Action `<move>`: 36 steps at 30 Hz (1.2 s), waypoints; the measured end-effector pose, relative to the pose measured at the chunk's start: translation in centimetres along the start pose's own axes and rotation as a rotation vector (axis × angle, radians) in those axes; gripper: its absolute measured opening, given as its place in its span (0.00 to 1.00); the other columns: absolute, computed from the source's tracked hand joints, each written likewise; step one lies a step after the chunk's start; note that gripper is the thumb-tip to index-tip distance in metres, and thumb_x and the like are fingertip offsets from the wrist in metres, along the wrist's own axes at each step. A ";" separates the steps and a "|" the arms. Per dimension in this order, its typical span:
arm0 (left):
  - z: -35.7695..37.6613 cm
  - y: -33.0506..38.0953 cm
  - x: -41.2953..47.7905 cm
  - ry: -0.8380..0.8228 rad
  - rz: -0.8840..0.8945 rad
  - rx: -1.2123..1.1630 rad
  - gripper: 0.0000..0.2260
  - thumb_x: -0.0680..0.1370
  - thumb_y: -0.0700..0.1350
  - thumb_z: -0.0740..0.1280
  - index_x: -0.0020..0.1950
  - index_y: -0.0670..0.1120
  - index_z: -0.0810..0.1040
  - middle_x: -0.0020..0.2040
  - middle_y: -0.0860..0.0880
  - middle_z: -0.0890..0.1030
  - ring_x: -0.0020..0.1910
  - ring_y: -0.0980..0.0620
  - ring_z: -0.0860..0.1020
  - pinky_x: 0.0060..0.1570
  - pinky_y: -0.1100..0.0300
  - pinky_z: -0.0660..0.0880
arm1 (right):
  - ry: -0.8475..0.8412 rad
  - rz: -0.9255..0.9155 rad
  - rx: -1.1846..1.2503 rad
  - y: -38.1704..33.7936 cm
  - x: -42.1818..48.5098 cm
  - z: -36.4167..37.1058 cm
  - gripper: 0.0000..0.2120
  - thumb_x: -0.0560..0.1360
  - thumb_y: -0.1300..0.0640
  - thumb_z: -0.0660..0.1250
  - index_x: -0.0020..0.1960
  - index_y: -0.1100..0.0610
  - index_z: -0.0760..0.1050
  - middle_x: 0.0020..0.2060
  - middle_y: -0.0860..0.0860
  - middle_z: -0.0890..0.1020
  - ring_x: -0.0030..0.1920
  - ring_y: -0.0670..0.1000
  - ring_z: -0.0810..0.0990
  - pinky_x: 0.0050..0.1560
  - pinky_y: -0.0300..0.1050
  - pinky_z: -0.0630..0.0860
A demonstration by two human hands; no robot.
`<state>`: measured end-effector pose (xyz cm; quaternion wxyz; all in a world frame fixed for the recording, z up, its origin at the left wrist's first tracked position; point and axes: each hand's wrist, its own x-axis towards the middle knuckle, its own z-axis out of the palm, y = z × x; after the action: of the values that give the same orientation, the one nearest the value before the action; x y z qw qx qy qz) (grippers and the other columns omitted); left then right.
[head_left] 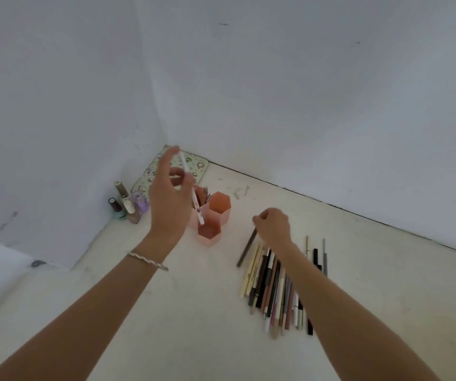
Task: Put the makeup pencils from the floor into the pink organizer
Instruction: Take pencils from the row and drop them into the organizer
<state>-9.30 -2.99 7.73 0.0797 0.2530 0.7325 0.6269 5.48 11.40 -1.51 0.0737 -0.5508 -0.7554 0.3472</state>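
Two hands are at work at once. The left hand (169, 199) is raised over the pink organizer (211, 215), its fingers (180, 180) closed on a white pencil (192, 191) that hangs steeply, tip down, over the front of the three hexagonal cups. The back-left cup already holds a few dark sticks; the front and right cups look empty from here. The right hand (273, 225) is low over the floor (166, 312), fingers curled together at the top end of a dark pencil (246, 250) that lies at the left edge of the pile (279, 290). Whether that pencil is lifted or only touched, I cannot tell.

The step in hand looks like the drop: the white pencil is aimed at the organizer but not yet inside a cup. The next move calls for lowering its tip past a rim and letting go only once the cup's wall can catch it, since the cups are narrow and light and a sideways nudge could tip them. Most of the job remains, as many pencils lie side by side on the floor, near the organizer's right. Nail polish bottles (128, 204) and a patterned pouch (177, 167) sit in the corner behind, apart from the task.
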 end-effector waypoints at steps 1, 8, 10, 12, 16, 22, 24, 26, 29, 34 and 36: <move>-0.6 0.0 0.8 0.069 0.013 -0.011 0.20 0.80 0.37 0.65 0.70 0.51 0.69 0.45 0.48 0.80 0.41 0.53 0.83 0.39 0.64 0.80 | 0.053 -0.002 0.083 -0.8 0.3 -1.2 0.08 0.73 0.59 0.66 0.43 0.63 0.80 0.37 0.54 0.83 0.37 0.51 0.80 0.36 0.40 0.74; 0.1 -1.4 2.7 0.183 0.066 0.069 0.17 0.80 0.37 0.63 0.68 0.47 0.68 0.44 0.49 0.80 0.43 0.51 0.81 0.44 0.65 0.77 | 0.303 -0.177 0.441 -7.6 -0.6 -7.8 0.05 0.74 0.60 0.65 0.46 0.57 0.80 0.34 0.44 0.80 0.30 0.40 0.74 0.27 0.26 0.67; 0.7 -2.7 2.3 0.112 0.094 0.143 0.16 0.80 0.36 0.63 0.66 0.47 0.69 0.46 0.47 0.79 0.44 0.52 0.79 0.46 0.68 0.76 | 0.344 -0.249 0.485 -9.0 -1.5 -8.3 0.06 0.73 0.62 0.65 0.48 0.56 0.79 0.36 0.46 0.80 0.30 0.40 0.74 0.29 0.25 0.68; 0.8 -3.9 1.6 0.016 0.159 0.282 0.14 0.79 0.36 0.64 0.64 0.45 0.71 0.51 0.47 0.77 0.47 0.51 0.77 0.52 0.57 0.77 | 0.363 -0.294 0.531 -9.8 -2.4 -8.4 0.07 0.73 0.63 0.65 0.50 0.56 0.76 0.36 0.48 0.79 0.28 0.41 0.72 0.29 0.28 0.68; 0.1 -4.6 0.9 0.014 0.333 0.512 0.13 0.75 0.41 0.69 0.59 0.42 0.78 0.62 0.41 0.75 0.62 0.42 0.73 0.61 0.49 0.73 | 0.389 -0.351 0.606 -10.8 -3.4 -7.5 0.06 0.73 0.63 0.66 0.49 0.56 0.75 0.38 0.49 0.79 0.36 0.47 0.74 0.38 0.37 0.73; -3.9 -1.9 3.2 0.220 0.365 0.362 0.15 0.76 0.34 0.62 0.62 0.38 0.74 0.61 0.41 0.74 0.61 0.42 0.73 0.63 0.51 0.70 | 0.428 -0.567 0.509 -12.4 -4.5 -3.6 0.06 0.74 0.61 0.67 0.48 0.52 0.76 0.41 0.45 0.78 0.44 0.45 0.75 0.47 0.30 0.70; -5.0 -0.9 3.7 0.255 0.342 0.280 0.16 0.76 0.34 0.60 0.63 0.40 0.73 0.62 0.43 0.73 0.58 0.46 0.74 0.59 0.57 0.73 | 0.412 -0.628 0.424 -12.4 -4.8 -1.9 0.06 0.75 0.62 0.67 0.51 0.55 0.77 0.43 0.45 0.77 0.47 0.46 0.74 0.49 0.29 0.69; -5.6 0.0 3.8 0.262 0.297 0.193 0.16 0.77 0.35 0.60 0.64 0.41 0.72 0.63 0.45 0.72 0.56 0.52 0.75 0.54 0.62 0.74 | 0.388 -0.666 0.341 -12.0 -4.7 -0.3 0.06 0.75 0.63 0.67 0.51 0.57 0.77 0.44 0.46 0.78 0.49 0.47 0.74 0.51 0.34 0.70; -5.5 0.8 3.1 0.253 0.228 0.110 0.16 0.77 0.35 0.59 0.64 0.43 0.72 0.62 0.49 0.72 0.52 0.56 0.76 0.49 0.66 0.74 | 0.283 -0.665 0.180 -11.4 -4.6 1.7 0.05 0.75 0.64 0.67 0.49 0.58 0.79 0.45 0.49 0.81 0.50 0.49 0.74 0.54 0.41 0.71; -2.5 0.9 -0.1 0.086 0.193 0.082 0.13 0.76 0.34 0.61 0.56 0.49 0.74 0.52 0.53 0.77 0.46 0.55 0.78 0.46 0.65 0.76 | 0.301 -0.612 0.213 -10.5 -4.8 1.3 0.09 0.73 0.64 0.66 0.52 0.58 0.80 0.48 0.48 0.81 0.51 0.51 0.76 0.56 0.43 0.71; 0.1 0.2 -2.1 -0.160 0.137 0.109 0.09 0.77 0.36 0.63 0.50 0.50 0.74 0.43 0.53 0.79 0.41 0.55 0.80 0.42 0.65 0.77 | 0.378 -0.565 0.305 -10.1 -4.2 -0.8 0.12 0.72 0.65 0.64 0.54 0.57 0.78 0.48 0.47 0.80 0.49 0.50 0.75 0.54 0.41 0.71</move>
<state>-7.40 -3.82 7.47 0.0812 0.3557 0.7378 0.5679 -0.41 6.48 6.40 0.3862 -0.3578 -0.7901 0.3138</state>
